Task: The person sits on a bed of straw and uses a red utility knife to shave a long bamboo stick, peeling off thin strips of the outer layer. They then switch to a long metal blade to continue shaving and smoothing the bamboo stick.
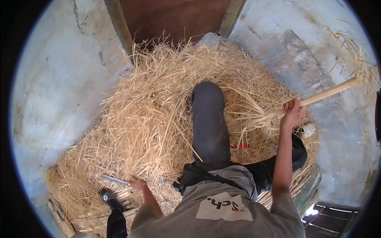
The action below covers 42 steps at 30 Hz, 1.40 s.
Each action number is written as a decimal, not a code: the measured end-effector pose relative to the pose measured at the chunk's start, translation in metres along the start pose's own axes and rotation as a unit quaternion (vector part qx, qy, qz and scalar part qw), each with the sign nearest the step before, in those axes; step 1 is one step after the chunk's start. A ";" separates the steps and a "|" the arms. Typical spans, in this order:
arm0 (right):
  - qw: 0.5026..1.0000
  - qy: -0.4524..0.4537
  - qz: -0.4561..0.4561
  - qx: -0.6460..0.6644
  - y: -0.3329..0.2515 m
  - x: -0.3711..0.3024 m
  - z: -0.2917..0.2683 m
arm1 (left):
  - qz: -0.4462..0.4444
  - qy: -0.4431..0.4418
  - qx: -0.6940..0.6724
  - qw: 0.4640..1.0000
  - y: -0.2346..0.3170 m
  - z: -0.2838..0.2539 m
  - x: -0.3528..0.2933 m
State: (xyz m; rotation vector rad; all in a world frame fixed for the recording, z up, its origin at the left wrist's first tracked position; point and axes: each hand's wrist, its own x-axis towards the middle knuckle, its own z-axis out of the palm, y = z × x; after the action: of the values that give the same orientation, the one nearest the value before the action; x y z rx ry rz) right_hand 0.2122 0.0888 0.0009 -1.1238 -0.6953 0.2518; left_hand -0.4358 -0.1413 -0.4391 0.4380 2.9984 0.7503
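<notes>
My left hand (138, 183), low at the left, is closed on the handle of a knife (114, 179). Its pale, narrow blade points left over the shavings. On the right, my right hand (293, 113) wraps round a long pale wooden strip (329, 92), which looks like split bamboo. The strip slants up to the right, and curled shavings (367, 73) hang from its far end. More thin slivers (258, 119) fan out on the other side of my right hand, beside my raised knee (208, 95). The knife and the strip are well apart.
A deep heap of straw-coloured shavings (151, 107) surrounds my legs. Worn blue-grey walls (63, 87) curve round both sides, with a brown door (174, 18) ahead. A shod foot (107, 196) lies lower left; whose, I cannot tell. A red object (239, 146) shows beside my thigh.
</notes>
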 end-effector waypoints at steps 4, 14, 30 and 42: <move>1.000 0.006 0.005 0.007 0.002 -0.002 0.003 | -0.202 -0.052 0.036 0.977 -0.016 -0.006 0.010; 0.999 -0.034 0.004 -0.026 -0.008 0.032 0.011 | -0.268 -0.283 -0.182 0.903 -0.032 0.008 0.030; 0.996 -0.088 0.022 -0.006 0.016 0.021 0.022 | 0.006 -0.127 0.208 0.970 -0.015 -0.038 0.008; 0.990 -0.104 0.052 -0.075 0.020 0.041 0.005 | 0.171 0.056 -0.173 0.968 0.168 -0.126 -0.023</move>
State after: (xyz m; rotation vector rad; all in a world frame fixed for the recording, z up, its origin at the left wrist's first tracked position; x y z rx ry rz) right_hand 0.2439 0.1222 -0.0002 -1.2914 -0.8522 0.4145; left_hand -0.3800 -0.0633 -0.2502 0.9328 2.8283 1.3344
